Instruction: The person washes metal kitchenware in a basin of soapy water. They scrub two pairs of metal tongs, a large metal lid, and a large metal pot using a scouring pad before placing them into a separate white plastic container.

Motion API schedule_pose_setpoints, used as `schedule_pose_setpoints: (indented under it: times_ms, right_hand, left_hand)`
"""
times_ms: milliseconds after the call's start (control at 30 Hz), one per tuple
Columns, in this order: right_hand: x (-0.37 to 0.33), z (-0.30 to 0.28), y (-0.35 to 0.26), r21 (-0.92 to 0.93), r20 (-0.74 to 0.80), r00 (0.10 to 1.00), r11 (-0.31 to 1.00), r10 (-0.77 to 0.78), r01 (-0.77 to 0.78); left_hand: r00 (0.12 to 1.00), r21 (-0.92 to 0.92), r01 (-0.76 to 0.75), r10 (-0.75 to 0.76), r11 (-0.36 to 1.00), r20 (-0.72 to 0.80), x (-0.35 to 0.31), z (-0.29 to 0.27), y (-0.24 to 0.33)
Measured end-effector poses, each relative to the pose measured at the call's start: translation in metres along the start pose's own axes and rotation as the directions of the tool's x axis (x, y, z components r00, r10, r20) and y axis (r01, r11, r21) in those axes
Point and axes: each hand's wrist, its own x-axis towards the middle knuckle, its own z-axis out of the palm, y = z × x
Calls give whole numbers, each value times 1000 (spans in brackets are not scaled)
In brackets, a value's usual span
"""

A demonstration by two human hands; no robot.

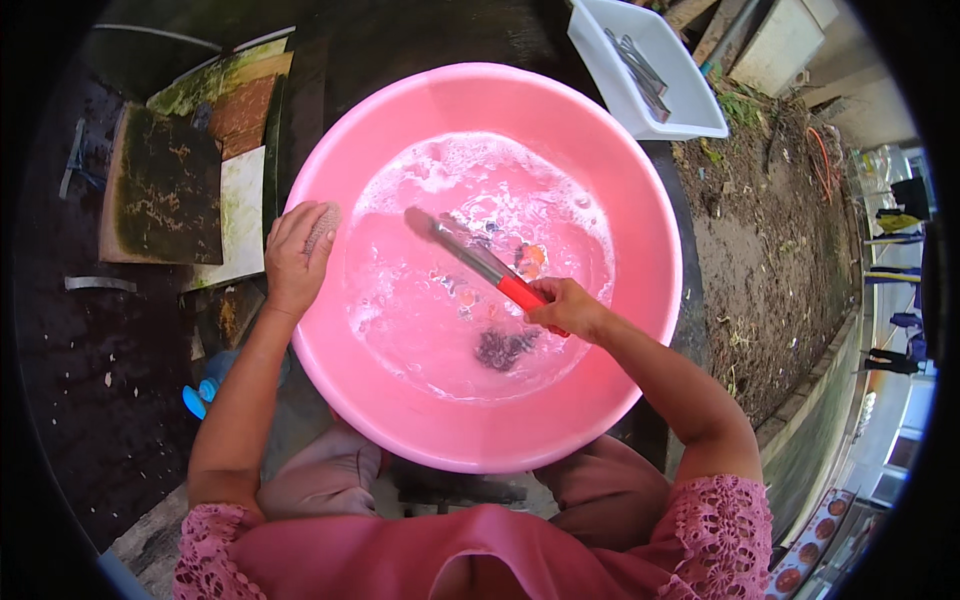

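A wide pink basin (pixel 490 85) of soapy water stands in front of me. My right hand (pixel 570 308) is closed round the red handle of metal kitchen tongs (pixel 470 258), which slant over the water with their brownish tip to the upper left. My left hand (pixel 297 255) is at the basin's left rim, its fingers wrapped round a grey-brown scouring pad (pixel 321 228). A dark, frizzy clump (pixel 505 348) lies in the water below the tongs. Near the red handle, an orange thing (pixel 530 260) shows through the suds; its kind is unclear.
Beyond the basin at the right stands a white plastic tub (pixel 690 100) holding several metal utensils (pixel 638 72). Worn boards (pixel 160 185) lie at the left. A blue object (pixel 203 393) is beside my left forearm. Bare soil (pixel 765 270) stretches along the right, with hanging clothes (pixel 900 280) farther off.
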Motion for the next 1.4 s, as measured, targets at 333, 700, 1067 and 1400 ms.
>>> schedule_pose_setpoints:
  times_ms: [333,700,1067,1400]
  right_hand:
    - [-84,40,16,596,-40,955,760,-293,258]
    - [-101,46,47,599,-89,915,713,-393,364]
    - [-104,42,52,448,-40,926,822,-376,353]
    - [-98,44,50,552,44,937,790,-345,265]
  left_hand:
    - [841,-544,-440,541,714,29,-15,72,206]
    - [913,-468,-308,396,828,100,10,117,162]
    - [994,-251,62,-36,966,108,29,121,114]
    - [998,-347,-28,49,937,50,10,128,111]
